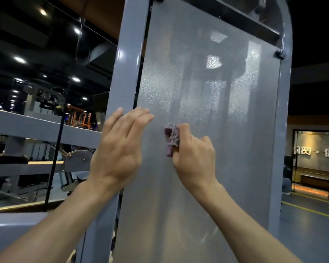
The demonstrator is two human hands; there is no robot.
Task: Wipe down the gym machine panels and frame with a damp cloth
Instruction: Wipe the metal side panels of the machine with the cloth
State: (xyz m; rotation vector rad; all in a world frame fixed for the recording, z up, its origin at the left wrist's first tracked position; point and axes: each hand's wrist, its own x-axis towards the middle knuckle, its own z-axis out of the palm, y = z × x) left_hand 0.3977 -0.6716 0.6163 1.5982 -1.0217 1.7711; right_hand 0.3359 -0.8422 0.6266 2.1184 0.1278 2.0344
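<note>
A tall translucent grey panel (207, 103) of the gym machine fills the middle of the view, set in a grey painted frame (126, 69). My right hand (195, 158) grips a small bunched purple cloth (171, 138) and presses it against the panel at mid height. My left hand (120, 147) lies flat with straight fingers across the frame's left upright and the panel's edge, just left of the cloth. Most of the cloth is hidden under my right fingers.
A black cable (141, 73) runs down between the left upright and the panel. A black bolt knob (280, 53) sits at the panel's upper right. Other grey machines (44, 99) stand to the left; open floor with yellow lines (311, 211) lies to the right.
</note>
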